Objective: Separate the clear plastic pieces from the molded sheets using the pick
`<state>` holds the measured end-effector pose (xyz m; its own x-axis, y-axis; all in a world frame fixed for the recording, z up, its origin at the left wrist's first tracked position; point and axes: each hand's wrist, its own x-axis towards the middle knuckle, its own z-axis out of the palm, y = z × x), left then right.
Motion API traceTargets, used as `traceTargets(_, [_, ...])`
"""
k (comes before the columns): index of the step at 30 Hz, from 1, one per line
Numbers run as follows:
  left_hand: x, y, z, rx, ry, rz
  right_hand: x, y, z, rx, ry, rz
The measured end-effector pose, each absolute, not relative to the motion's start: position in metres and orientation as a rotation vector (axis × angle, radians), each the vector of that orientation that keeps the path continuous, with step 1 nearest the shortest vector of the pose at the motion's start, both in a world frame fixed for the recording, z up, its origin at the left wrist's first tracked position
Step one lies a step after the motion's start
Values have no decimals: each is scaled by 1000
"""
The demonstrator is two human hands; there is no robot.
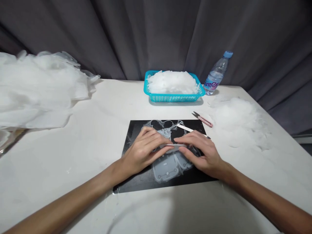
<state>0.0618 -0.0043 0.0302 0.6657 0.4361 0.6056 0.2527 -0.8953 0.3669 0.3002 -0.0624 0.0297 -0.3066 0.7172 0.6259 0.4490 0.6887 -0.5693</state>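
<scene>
Two hands meet over a dark mat, one thin piece between them

From where I stand, the left hand (143,148) and right hand (206,151) come together above the black mat (136,183). Both are closed in a light pinch on a pale, flat piece (173,148), one at each end, thumbs on the near side and fingers over the far side. Held edge-on like that, it looks steadied from both ends, perhaps because something so thin would bend or slip in one hand; its exact shape is hidden by the fingers.

Under the hands lies a see-through sheet (166,169) with rounded outlines. The mat probably sits there to guard the white worktop (109,107) and make clear edges easier to see. A white stick (185,127) lies across its far part, just beyond the fingers, and pink snips (206,122) rest off its far right corner, both seemingly placed for an easy reach.

Farther back, a blue basket (174,97) keeps white pieces (173,83) gathered. Beside it a bottle (214,78) stands upright, out of the hands' way. A loose pile (236,113) spreads on the right, and a bigger heap (36,91) on the left, apart from the mat, perhaps to keep the batches from mixing.
</scene>
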Motion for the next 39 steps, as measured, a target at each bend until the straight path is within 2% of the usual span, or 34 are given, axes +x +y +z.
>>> traceTargets(8, [62,-6,31,2656,553,1031,297,-63,26,-896,-1909,369])
traceTargets(14, [62,-5,31,2620,567,905,302,-67,21,-1047,-1854,452])
traceTargets(20, [62,-5,33,2518,675,1008,310,-62,18,-1192,-1874,470])
traceTargets(29, [63,-5,33,2568,583,1029,305,-57,26,-940,-2003,448])
traceTargets(39, [62,-7,33,2512,629,1055,305,-57,23,-1141,-1773,763])
